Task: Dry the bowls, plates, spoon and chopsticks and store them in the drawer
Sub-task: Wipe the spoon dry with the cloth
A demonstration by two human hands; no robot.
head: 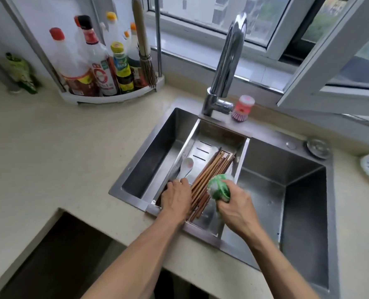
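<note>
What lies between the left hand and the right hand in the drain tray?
In the head view, the bundle of wooden chopsticks lies between the left hand and the right hand, which grips a green cloth.

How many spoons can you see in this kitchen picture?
1: a white spoon lies in the drain tray over the sink, left of the chopsticks, by the left hand. Others may be hidden.

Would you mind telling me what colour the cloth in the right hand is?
Green and white; the cloth shows in the head view.
</note>
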